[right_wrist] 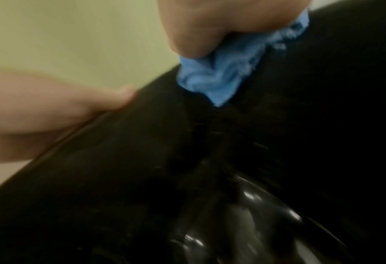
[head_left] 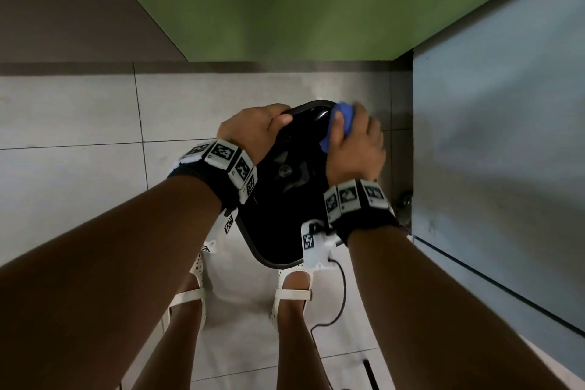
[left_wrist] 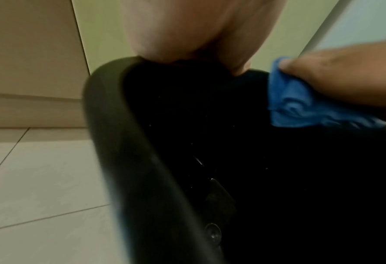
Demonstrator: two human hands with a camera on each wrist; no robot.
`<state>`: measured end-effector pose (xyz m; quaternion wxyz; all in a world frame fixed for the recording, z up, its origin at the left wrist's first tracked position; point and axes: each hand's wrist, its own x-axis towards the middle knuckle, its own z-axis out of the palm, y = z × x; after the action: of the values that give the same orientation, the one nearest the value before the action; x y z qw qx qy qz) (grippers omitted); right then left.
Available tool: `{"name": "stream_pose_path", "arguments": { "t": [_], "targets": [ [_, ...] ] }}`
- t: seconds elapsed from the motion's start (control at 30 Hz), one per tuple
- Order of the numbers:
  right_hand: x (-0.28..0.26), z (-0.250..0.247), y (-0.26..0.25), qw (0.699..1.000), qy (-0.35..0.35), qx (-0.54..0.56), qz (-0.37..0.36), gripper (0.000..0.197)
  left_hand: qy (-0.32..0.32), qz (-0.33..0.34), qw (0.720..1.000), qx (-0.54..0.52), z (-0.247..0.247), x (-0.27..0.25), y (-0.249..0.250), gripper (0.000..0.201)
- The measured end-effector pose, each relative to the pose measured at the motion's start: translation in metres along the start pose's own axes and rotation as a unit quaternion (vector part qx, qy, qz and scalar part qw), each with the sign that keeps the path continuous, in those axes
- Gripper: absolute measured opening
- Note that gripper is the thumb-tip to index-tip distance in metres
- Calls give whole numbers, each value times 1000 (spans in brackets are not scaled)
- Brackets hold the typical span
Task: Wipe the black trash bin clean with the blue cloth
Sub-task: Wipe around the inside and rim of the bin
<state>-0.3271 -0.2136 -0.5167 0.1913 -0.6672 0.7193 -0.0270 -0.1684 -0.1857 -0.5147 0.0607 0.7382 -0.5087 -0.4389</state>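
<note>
The black trash bin (head_left: pixel 278 225) stands open on the tiled floor between my feet; its rim (left_wrist: pixel 124 142) and dark inside (right_wrist: pixel 142 178) fill both wrist views. My left hand (head_left: pixel 253 128) grips the far left rim, thumb curled over the edge. My right hand (head_left: pixel 354 142) holds the bunched blue cloth (head_left: pixel 343 119) against the far right rim. The cloth (left_wrist: pixel 300 103) (right_wrist: pixel 219 71) is pinched between thumb and fingers and lies on the black plastic. My right fingers are hidden behind the cloth.
A green wall (head_left: pixel 285 3) rises just behind the bin. A pale blue panel (head_left: pixel 500 136) stands close on the right. White sandals (head_left: pixel 294 291) are on my feet, and a black cable (head_left: pixel 340 301) trails over the floor tiles (head_left: pixel 72 123).
</note>
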Motion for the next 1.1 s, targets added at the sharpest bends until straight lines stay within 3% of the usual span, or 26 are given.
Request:
{"name": "stream_pose_path", "arguments": {
  "t": [0.13, 0.23, 0.43, 0.5, 0.6, 0.67, 0.73, 0.83, 0.93, 1.1],
  "targets": [
    [23, 11, -40, 988, -55, -78, -122, 43, 19, 1, 1000, -8, 1, -1, -1, 29],
    [23, 14, -35, 989, -48, -70, -122, 43, 42, -20, 999, 20, 4, -3, 2, 31],
    [-13, 6, 20, 999, -15, -30, 42, 53, 41, -57, 997, 29, 8, -9, 7, 39],
    [-37, 5, 40, 995, 38, -34, 83, 59, 33, -68, 997, 10, 9, -10, 7, 39],
    [-59, 5, 60, 982, 54, -15, 183, 53, 29, -77, 997, -4, 14, -11, 6, 38],
    [-55, 3, 61, 976, 55, 6, 208, 48, 38, -83, 996, -13, 18, -14, 5, 37],
    [-39, 1, 58, 986, 67, 15, 150, 47, 52, -100, 993, -46, 22, -20, 1, 37],
    [-8, -3, 50, 1000, 13, -20, -15, 56, 93, -122, 982, -112, 23, -32, -11, 43],
    [18, -9, 36, 992, -9, -33, -119, 46, 124, -105, 987, -17, 15, -32, -16, 50],
    [41, -10, 6, 970, -67, -68, -225, 39, 89, 10, 991, 101, -5, 1, 5, 46]
  ]
}}
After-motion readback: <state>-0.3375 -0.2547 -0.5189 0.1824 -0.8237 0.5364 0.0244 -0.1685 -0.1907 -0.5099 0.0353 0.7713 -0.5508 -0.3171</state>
